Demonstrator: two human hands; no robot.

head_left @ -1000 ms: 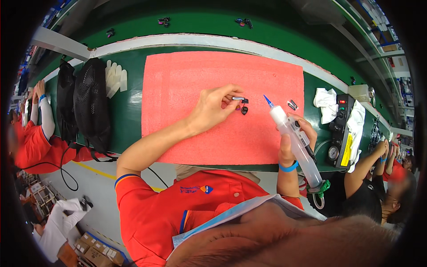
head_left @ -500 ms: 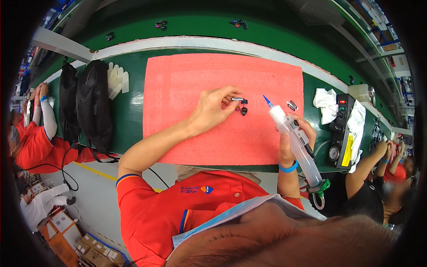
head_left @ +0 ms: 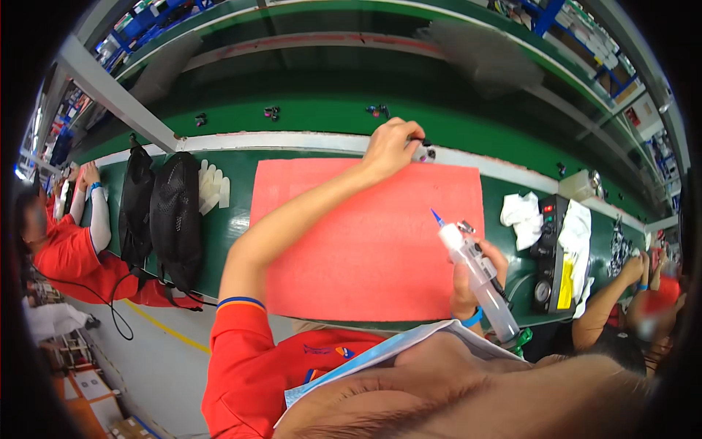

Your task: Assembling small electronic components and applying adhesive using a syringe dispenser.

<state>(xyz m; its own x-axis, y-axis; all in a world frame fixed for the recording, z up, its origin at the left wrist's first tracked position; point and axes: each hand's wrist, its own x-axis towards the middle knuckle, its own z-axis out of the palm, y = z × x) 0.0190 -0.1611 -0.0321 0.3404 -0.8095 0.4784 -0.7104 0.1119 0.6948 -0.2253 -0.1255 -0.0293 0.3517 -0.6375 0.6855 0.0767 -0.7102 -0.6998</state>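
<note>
My left hand [head_left: 395, 148] reaches past the far edge of the pink foam mat [head_left: 358, 241], over the white ledge. Its fingers pinch a small black assembly [head_left: 425, 151] with a purple spot; the fingers partly hide it. In my right hand [head_left: 477, 272], a clear dispensing syringe [head_left: 482, 274] is gripped round its barrel. Its blue tapered tip [head_left: 436, 216] points up and to the left above the mat. Just beyond that hand lie small dark pieces [head_left: 466, 227] on the mat, partly hidden.
Several similar small parts [head_left: 272, 113] sit on the green surface behind the white ledge [head_left: 292, 143]. A black control box [head_left: 550, 252] with a gauge and white cloths [head_left: 521, 219] stand at the right. Black bags [head_left: 175, 219] and pale gloves [head_left: 213, 186] lie left. Co-workers sit on both sides.
My left hand has moved from the middle of the mat up to the far ledge, carrying the small black assembly. My right hand still holds the syringe over the mat's right side. The view has tilted up.
</note>
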